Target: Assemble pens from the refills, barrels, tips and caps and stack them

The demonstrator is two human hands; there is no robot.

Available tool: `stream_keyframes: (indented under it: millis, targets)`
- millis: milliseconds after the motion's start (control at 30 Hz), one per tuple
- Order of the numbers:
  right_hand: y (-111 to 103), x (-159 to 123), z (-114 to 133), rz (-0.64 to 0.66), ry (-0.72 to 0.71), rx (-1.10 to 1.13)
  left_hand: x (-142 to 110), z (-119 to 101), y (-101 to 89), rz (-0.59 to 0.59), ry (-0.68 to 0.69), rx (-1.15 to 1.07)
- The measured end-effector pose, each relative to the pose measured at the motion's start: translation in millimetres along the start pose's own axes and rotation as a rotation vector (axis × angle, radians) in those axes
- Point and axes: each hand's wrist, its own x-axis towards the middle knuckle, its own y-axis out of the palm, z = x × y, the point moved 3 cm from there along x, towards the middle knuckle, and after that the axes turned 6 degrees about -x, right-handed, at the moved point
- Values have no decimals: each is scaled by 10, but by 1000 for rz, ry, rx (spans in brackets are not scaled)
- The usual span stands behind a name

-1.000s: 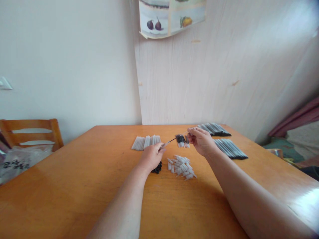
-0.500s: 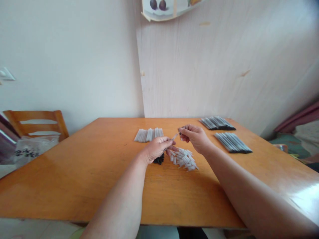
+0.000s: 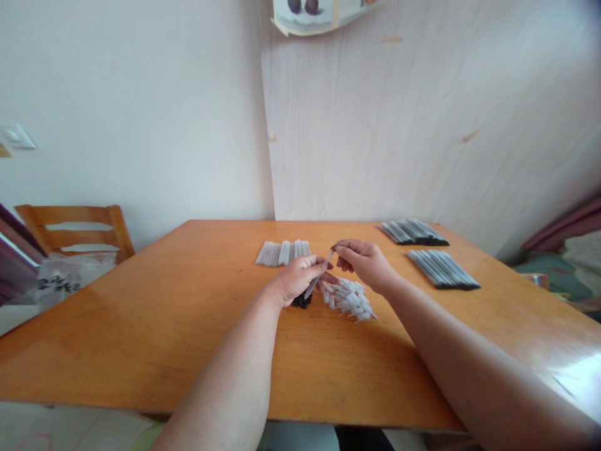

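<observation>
A slim translucent tube (image 3: 315,284), like a pen barrel, slants up between the thumb and fingers of my left hand (image 3: 298,276). My right hand (image 3: 364,256) pinches at the tube's upper end, where a small dark piece shows; the fingertips hide most of it. Just below the hands lies a loose heap of short white pieces (image 3: 351,299). Small black pieces (image 3: 302,300) are piled beneath my left hand, partly covered by it. Behind that hand, several translucent tubes (image 3: 282,253) lie side by side in a row.
Two batches of black-ended tubes lie at the right, a nearer batch (image 3: 442,270) and a farther batch (image 3: 413,232). The wooden table (image 3: 188,332) meets the wall at the back. A chair (image 3: 77,216) with a plastic bag (image 3: 77,275) stands left.
My right hand has come closer to my left, bringing the small dark piece from just off the tube to its upper end. The tube now stands more steeply. The view has shifted slightly.
</observation>
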Motion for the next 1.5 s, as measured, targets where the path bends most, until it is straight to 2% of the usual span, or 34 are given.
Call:
stream_keyframes:
  millis: [333,567,700,833,967,1067,1200,1500]
  targets:
    - [13,-30,78,10,22,45,46,50,-54,-11,48,10]
    - [-29,0,-15,0,37,-28,41,17,-124,-62,43,-46]
    - [42,-13,-30,48,-31,-172,23,-42,-213,-164,99,-65]
    - [211,-70,7,149,-195,-469,15,-71,-301,-255,154,-87]
    - [392,-143,15,306,-299,-737,19,-79,-341,-283,173,-92]
    - [479,-182,32,376,-367,-877,21,-80,-345,-290,178,-80]
    - [524,-186,42,388,-368,-972,27,-70,-349,-295,178,-74]
    - [562,-126,-39,407,-316,-1003,55,-25,-371,-294,161,-76]
